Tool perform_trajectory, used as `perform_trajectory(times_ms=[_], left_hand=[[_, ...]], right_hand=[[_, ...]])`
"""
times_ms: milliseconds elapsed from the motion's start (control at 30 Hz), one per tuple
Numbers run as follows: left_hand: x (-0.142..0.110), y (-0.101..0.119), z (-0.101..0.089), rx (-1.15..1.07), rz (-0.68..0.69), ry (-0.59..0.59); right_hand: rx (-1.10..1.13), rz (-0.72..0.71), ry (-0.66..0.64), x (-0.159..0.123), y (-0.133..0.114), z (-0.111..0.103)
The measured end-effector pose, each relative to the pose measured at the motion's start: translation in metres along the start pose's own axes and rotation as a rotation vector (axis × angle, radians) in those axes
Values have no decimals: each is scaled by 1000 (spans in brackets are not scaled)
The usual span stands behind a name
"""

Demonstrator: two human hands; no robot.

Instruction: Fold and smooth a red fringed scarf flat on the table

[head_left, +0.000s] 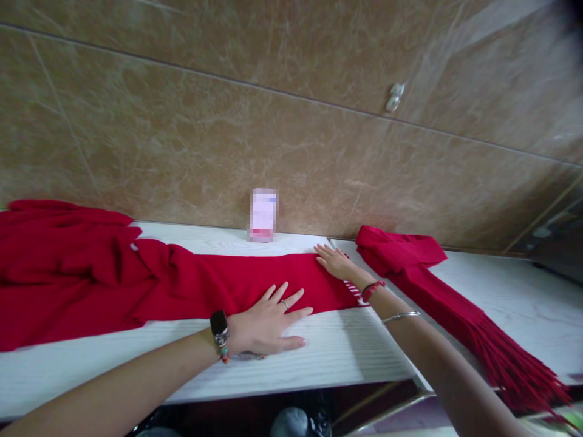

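A long red scarf [255, 273] lies across the white table, smooth near my hands and bunched in folds towards the left. My left hand [264, 321] rests on its near edge with the fingers spread, the thumb over the table. My right hand [336, 263] presses flat near the far corner of its right end, fingers stretched out. Part of a fringe [354, 294] shows below my right wrist; my forearm covers some of it. Neither hand grips anything.
Another red scarf [437, 297], folded and fringed, lies to the right of my right arm. A phone [263, 215], its screen blurred, leans on the brown tiled wall [191, 139] behind the white table [319, 355]. A small white fixture [394, 97] is on the wall.
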State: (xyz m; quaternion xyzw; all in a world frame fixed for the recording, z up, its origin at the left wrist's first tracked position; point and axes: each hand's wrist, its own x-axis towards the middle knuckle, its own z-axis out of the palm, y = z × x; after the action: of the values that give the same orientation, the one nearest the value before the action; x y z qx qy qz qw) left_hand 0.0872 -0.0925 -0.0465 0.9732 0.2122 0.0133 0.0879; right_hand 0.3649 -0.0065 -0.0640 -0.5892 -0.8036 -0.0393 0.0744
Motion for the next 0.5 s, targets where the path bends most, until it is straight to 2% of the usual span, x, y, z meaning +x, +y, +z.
perform_trajectory(times_ms=[100, 167, 233, 333, 433, 500], left_hand=[[0, -1, 3, -3, 9, 19], [0, -2, 4, -3, 12, 24], [-1, -2, 3, -4, 13, 24], [-1, -2, 4, -9, 17, 34], [-1, -3, 6, -14, 25, 52], [-1, -3, 7, -15, 24, 56]], right_hand=[[58, -137, 62, -16, -16, -11], [89, -260, 8, -31, -30, -12], [64, -315, -61, -43, -35, -7], [-63, -262, -84, -48, -18, 0], [-204, -216, -70, -36, 6, -2], [-228, -189, -13, -25, 9, -5]])
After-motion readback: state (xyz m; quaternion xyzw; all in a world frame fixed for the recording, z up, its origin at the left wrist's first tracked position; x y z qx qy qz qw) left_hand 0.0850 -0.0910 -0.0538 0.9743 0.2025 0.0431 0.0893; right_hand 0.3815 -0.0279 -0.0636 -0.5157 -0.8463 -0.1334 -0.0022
